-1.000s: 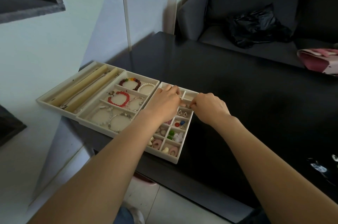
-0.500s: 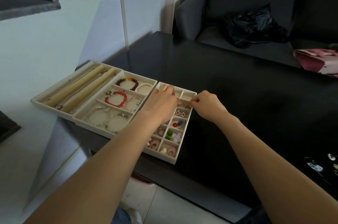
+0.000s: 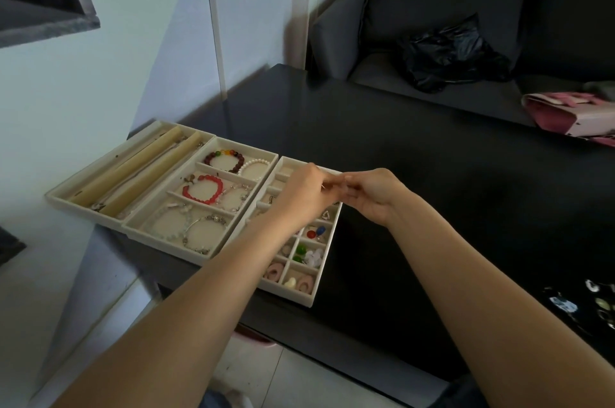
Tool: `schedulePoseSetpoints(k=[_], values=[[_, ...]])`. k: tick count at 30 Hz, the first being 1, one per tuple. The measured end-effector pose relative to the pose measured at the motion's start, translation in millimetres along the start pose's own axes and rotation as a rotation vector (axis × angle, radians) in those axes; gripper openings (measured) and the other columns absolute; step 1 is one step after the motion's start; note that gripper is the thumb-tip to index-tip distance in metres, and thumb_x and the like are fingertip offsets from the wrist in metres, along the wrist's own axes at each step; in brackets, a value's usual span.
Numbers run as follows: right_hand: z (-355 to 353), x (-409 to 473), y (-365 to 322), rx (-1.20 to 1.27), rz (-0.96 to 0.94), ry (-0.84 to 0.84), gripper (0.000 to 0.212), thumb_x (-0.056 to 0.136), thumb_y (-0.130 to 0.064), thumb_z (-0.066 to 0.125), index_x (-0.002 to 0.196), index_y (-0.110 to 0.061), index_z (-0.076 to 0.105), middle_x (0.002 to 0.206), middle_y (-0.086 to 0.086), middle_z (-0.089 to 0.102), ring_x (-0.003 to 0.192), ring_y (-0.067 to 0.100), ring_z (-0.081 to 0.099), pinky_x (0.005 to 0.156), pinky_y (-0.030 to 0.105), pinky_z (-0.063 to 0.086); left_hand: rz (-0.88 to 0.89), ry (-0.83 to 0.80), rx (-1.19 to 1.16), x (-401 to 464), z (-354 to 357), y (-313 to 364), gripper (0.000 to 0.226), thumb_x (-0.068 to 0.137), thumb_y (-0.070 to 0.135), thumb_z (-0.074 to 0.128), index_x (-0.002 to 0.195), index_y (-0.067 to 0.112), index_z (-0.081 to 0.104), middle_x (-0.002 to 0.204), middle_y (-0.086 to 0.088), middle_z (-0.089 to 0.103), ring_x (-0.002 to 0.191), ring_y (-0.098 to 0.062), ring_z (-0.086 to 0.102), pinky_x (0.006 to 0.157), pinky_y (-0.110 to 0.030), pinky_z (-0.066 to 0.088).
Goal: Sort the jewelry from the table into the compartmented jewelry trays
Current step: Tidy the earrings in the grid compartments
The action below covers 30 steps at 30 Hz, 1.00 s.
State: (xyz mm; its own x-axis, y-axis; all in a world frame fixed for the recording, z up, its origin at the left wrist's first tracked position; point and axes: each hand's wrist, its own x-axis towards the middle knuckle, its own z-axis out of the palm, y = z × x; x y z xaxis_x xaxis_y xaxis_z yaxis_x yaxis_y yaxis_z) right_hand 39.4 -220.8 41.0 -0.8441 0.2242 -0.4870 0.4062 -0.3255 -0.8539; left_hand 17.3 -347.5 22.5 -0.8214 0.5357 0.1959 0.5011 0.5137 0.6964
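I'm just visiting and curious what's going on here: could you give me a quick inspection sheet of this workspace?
Surface: black table, glossy.
Job's things: three beige trays; bracelet tray holds a red bracelet; small-compartment tray holds earrings.
Clutter: small pieces at the table's right edge, too blurred to identify.
Hands: left hand and right hand meet over the small-compartment tray, pinching something tiny.
Cables: nothing seen.
Surroundings: dark sofa, black bag, pink bag.

Three cream trays lie side by side under and left of the fingers; two padded rolls in the far-left one; six bracelets in the middle one; two hands meet over the small-compartment tray
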Motion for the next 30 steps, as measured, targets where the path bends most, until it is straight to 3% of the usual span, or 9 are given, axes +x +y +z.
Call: schedulePoseSetpoints(k=[3,8,11,16,21,25,28,30], values=[[-1.3,1.6,0.5,-0.011,-0.001,-0.016,0.013,0.090,0.006,0.050,0.096,0.009,0.060,0.105,0.021,0.064,0.086,0.021,0.054,0.085,0.033,0.054,-0.018,0.099,-0.039,2.0,2.2,-4.0,0.021,0.089,0.025,0.063,0.105,0.013,0.070,0.087,0.001,0.068,0.077,-0.005,0.062,0.064,-0.008,0.044],[0.5,-4.3,0.2,-0.168,-0.045,-0.103,0.018,0.095,-0.008,0.052,0.105,-0.002,0.066,0.097,0.012,0.072,0.086,0.017,0.071,0.073,0.028,0.057,-0.067,0.240,-0.056,2.5,-5.6,-5.2,0.012,0.087,0.022,0.066,0.087,0.012,0.070,0.077,0.004,0.066,0.067,0.001,0.058,0.057,-0.004,0.042],[-0.5,-3.3,0.6,-0.331,-0.091,-0.069,0.016,0.095,-0.008,0.052,0.103,-0.005,0.065,0.093,0.010,0.073,0.081,0.016,0.073,0.072,0.029,0.058,-0.180,0.236,-0.085,5.4,-7.8,-7.7,0.012,0.089,0.021,0.061,0.089,0.013,0.070,0.084,0.002,0.068,0.076,-0.006,0.061,0.060,-0.008,0.042],[-2.4,-0.9,2.7,-0.486,-0.152,-0.012,0.009,0.092,-0.009,0.058,0.096,-0.007,0.065,0.078,0.006,0.070,0.059,0.007,0.065,0.056,0.019,0.055,-0.341,0.244,-0.300,6.8,-11.7,-12.8,0.008,0.088,0.017,0.060,0.090,0.019,0.068,0.083,0.003,0.070,0.083,-0.011,0.067,0.081,-0.031,0.055],[-5.6,5.5,4.3,-0.660,-0.243,0.073,0.002,0.088,-0.014,0.064,0.087,-0.013,0.066,0.080,0.004,0.065,0.060,0.007,0.058,0.054,0.018,0.050,-0.380,0.230,-0.403,7.5,-10.5,-14.4,0.015,0.091,0.016,0.058,0.100,0.014,0.069,0.081,0.004,0.070,0.080,-0.006,0.068,0.076,-0.019,0.055],[-8.6,12.0,7.8,-0.830,-0.350,0.131,0.013,0.087,-0.016,0.065,0.098,-0.011,0.069,0.087,0.002,0.065,0.068,0.007,0.060,0.058,0.017,0.049,-0.365,0.212,-0.370,8.2,-6.5,-13.8,0.021,0.093,0.016,0.053,0.109,0.012,0.067,0.084,0.001,0.070,0.087,-0.012,0.067,0.088,-0.031,0.053],[-10.5,13.0,8.9,-0.915,-0.391,0.125,0.014,0.089,-0.011,0.062,0.101,-0.009,0.068,0.096,0.003,0.065,0.078,0.009,0.063,0.067,0.020,0.053,-0.319,0.222,-0.271,7.7,-3.2,-14.7,0.023,0.091,0.014,0.056,0.114,0.012,0.060,0.084,0.000,0.069,0.077,-0.004,0.063,0.073,-0.018,0.049],[-10.7,13.6,10.5,-0.981,-0.432,0.146,0.011,0.088,-0.009,0.064,0.099,-0.010,0.064,0.097,0.005,0.066,0.078,0.011,0.065,0.067,0.019,0.053,-0.297,0.225,-0.192,7.0,-1.0,-14.7,0.018,0.089,0.015,0.061,0.105,0.015,0.054,0.082,0.001,0.067,0.072,-0.001,0.059,0.061,-0.012,0.039]])
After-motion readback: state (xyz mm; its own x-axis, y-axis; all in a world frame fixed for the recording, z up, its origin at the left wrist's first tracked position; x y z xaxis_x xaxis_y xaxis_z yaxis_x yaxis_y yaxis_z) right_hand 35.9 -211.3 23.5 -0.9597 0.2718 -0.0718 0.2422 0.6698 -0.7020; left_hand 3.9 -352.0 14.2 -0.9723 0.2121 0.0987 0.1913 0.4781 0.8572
